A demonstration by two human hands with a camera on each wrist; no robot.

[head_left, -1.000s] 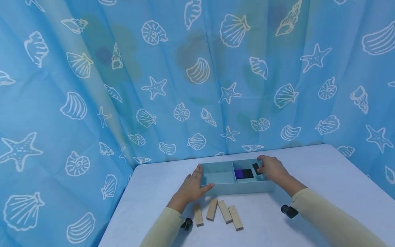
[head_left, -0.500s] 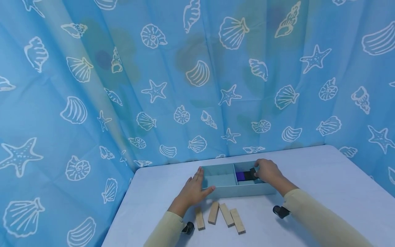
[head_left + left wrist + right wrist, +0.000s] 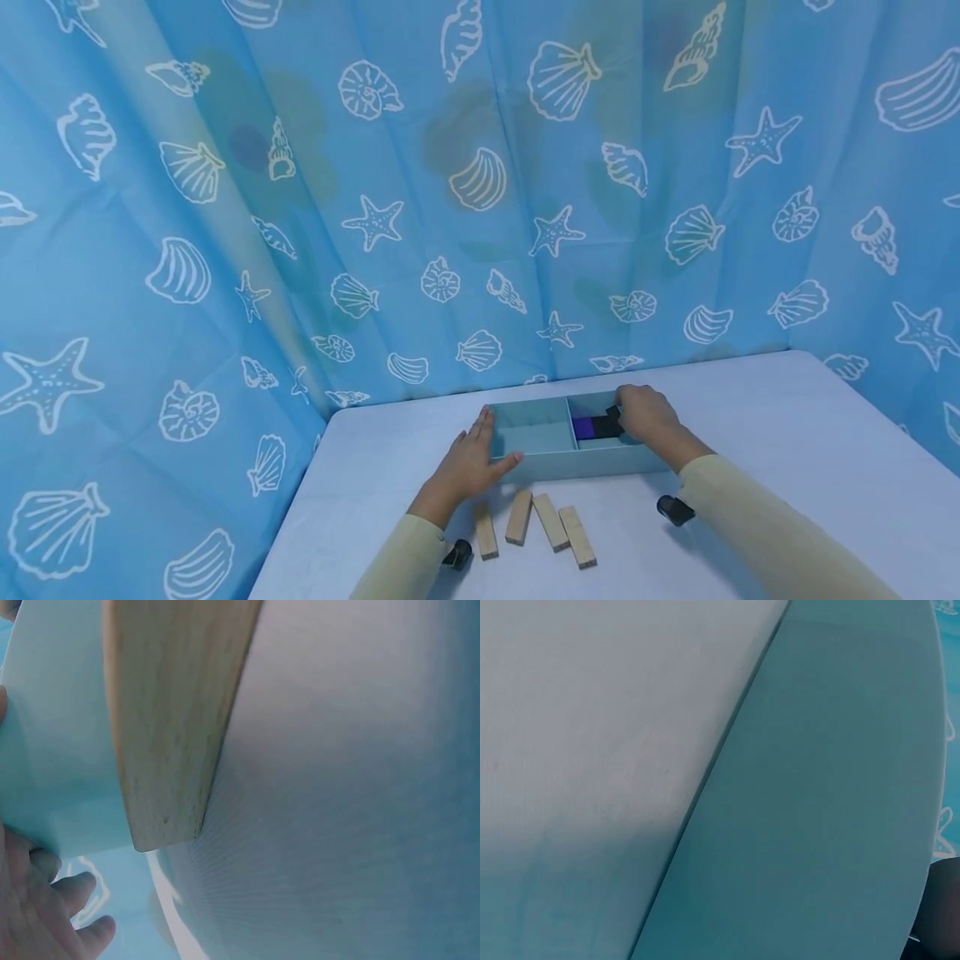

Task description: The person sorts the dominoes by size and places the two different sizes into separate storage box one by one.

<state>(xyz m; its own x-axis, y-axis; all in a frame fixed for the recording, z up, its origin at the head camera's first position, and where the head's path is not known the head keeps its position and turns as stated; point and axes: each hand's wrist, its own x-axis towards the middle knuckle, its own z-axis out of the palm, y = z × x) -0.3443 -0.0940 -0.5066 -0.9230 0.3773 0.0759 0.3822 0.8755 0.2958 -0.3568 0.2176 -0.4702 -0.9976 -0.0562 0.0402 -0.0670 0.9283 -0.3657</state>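
Observation:
A light blue two-compartment box (image 3: 585, 463) lies across the table. My left hand (image 3: 468, 463) rests against its left end with fingers extended and thumb along the front rim; in the left wrist view, the left hand (image 3: 37, 907) shows beside the box wall (image 3: 60, 765). In the right compartment, a purple block (image 3: 582, 428) lies against the divider, with a black block (image 3: 604, 427) beside it. My right hand (image 3: 649, 415) reaches into that compartment and pinches another black block (image 3: 614, 412), tilted and mostly hidden by the fingers. The right wrist view shows mainly the box's outer wall (image 3: 817, 787).
Several plain wooden blocks (image 3: 551, 522) lie on the white tabletop (image 3: 360, 475) in front of the box. One wooden block (image 3: 172, 727) looms close in the left wrist view. A blue shell-patterned curtain (image 3: 420, 208) hangs behind the table.
My right hand has moved left and lower into the right compartment, bringing its black block up beside the other black one. The left hand stays at the box's end.

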